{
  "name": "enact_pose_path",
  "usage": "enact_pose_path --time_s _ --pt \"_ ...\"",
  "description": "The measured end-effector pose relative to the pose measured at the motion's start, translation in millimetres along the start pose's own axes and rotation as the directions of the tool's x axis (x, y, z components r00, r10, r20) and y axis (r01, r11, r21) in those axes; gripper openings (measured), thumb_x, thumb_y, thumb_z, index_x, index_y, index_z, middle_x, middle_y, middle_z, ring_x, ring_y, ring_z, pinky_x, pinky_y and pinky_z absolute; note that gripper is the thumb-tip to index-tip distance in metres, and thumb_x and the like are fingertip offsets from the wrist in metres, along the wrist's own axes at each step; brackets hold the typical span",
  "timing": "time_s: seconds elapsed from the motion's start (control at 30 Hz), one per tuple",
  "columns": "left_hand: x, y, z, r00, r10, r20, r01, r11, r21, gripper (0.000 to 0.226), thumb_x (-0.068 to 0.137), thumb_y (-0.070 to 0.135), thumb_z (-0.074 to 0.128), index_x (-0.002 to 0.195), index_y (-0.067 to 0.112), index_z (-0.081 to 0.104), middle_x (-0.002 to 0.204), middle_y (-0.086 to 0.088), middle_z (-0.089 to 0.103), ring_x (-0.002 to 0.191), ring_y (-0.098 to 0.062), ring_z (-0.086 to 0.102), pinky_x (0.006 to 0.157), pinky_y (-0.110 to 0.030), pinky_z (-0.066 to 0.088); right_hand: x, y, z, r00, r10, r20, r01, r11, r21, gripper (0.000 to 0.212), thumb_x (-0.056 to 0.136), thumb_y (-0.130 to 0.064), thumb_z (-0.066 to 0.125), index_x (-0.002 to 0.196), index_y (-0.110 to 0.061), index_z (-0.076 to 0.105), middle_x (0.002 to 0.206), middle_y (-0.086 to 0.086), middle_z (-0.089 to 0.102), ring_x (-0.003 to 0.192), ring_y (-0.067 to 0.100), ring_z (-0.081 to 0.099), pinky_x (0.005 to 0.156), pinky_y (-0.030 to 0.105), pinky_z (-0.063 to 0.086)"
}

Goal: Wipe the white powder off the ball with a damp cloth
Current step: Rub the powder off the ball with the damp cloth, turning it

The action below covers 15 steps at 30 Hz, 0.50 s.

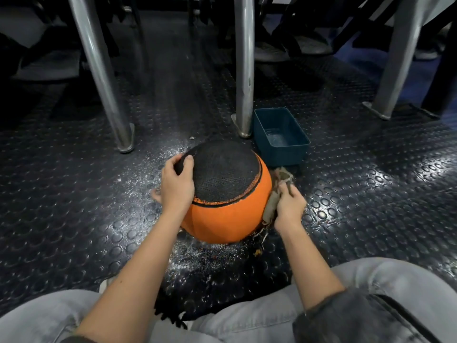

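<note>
Right now the ball (222, 214) sits on the dark studded floor (371, 194), just ahead of the person's knees, with both hands on it. The left hand (176, 184) cups the ball's upper left, its fingers bent over the edge of the black panel and gripping to steady it. The right hand (289, 206) is clenched around a bunched brownish cloth (271, 206) and presses it flat against the ball's right flank.

The step in hand looks like wiping that right side. To do it well, I'd judge the left hand should brace firmly so the ball cannot roll away from the push. The cloth should sweep in overlapping strokes following the curve, then the ball should turn a little to bring up a fresh patch. Little powder shows on the top and near faces (a few pale flecks along the seam). The face under the cloth and the far side are hidden, so how much is left there I cannot tell. White powder (197, 253) lies scattered on the floor left of and in front of the ball, and rolling the ball through it would dirty it again.

Only 1 container is in view, a blue bin (284, 154) just beyond the ball on its right. It holds a shallow layer of water (277, 138), handy for rewetting the cloth.
</note>
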<state>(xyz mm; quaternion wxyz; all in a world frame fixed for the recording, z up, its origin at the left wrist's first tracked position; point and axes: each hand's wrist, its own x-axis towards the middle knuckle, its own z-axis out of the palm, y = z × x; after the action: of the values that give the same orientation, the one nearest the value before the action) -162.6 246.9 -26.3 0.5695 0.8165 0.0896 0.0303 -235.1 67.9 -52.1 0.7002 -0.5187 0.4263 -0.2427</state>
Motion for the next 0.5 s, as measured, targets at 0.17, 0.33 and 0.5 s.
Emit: enact_pose_path --time_s 0.17,0.33,0.5 --pt "-4.9 -0.6 -2.7 0.998 -0.013 -0.058 0.014 1.000 0.016 0.035 0.094 0.053 0.043 0.119 0.031 0.052 0.133 0.003 0.053 0.125 -0.021 0.046 0.114 -0.053 0.012 -48.3 -46.7 19.2 0.818 -0.544 0.187 0.567 0.817 -0.102 0.015 0.093 -0.021 0.055 0.102 -0.013 0.065 0.103 0.000 0.060 0.098 0.011 0.056 0.089 0.026 0.044" --pt "-10.6 3.5 2.4 0.997 0.030 -0.072 -0.026 0.999 0.048 0.038 0.095 0.048 0.045 0.124 0.025 0.054 0.134 0.001 0.050 0.125 -0.019 0.043 0.114 -0.052 0.009 -63.4 -20.5 33.5 0.452 -0.750 0.482 0.877 0.275 -0.394 0.023 0.090 -0.033 0.055 0.106 -0.021 0.067 0.107 -0.003 0.054 0.103 0.011 0.042 0.090 0.030 0.028" --pt "-16.2 9.4 6.7 0.996 0.068 -0.057 -0.065 0.997 0.049 0.038 0.094 0.049 0.047 0.123 0.025 0.053 0.132 0.004 0.049 0.125 -0.016 0.043 0.114 -0.052 0.008 -31.8 -26.0 14.6 0.798 -0.561 0.219 0.602 0.725 -0.335 0.016 0.095 -0.029 0.052 0.102 -0.019 0.064 0.103 -0.002 0.049 0.102 0.016 0.046 0.090 0.030 0.036"
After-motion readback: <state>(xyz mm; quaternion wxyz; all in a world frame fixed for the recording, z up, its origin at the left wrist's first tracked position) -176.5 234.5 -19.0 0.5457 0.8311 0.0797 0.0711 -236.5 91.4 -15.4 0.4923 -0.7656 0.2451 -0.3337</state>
